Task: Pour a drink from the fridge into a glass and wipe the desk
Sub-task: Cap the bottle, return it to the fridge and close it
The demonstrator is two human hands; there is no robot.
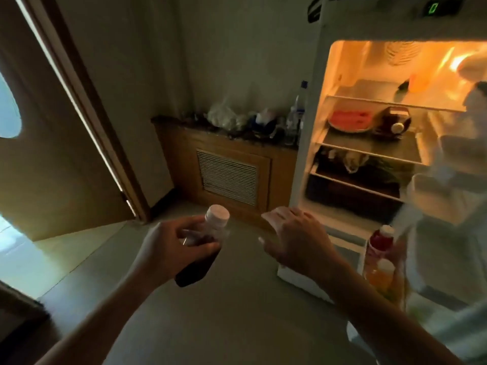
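My left hand (171, 246) grips a dark drink bottle (203, 248) with a white cap, held tilted over the floor in front of me. To its right, my right hand (292, 235) hovers with fingers spread and holds nothing. The fridge (311, 143) stands wide open on the right, lit inside. Its door (448, 233) swings out at the far right and looks blurred. On the door shelf stand a red bottle (380, 242) and an orange bottle (380, 276), both with white caps. No glass or desk is in view.
Fridge shelves hold a plate of watermelon (349, 121) and a dark jar (394, 122). A low wooden cabinet (232, 167) left of the fridge carries bottles and bags. A brown room door (52, 127) stands open at the left. Pale floor tiles lie below.
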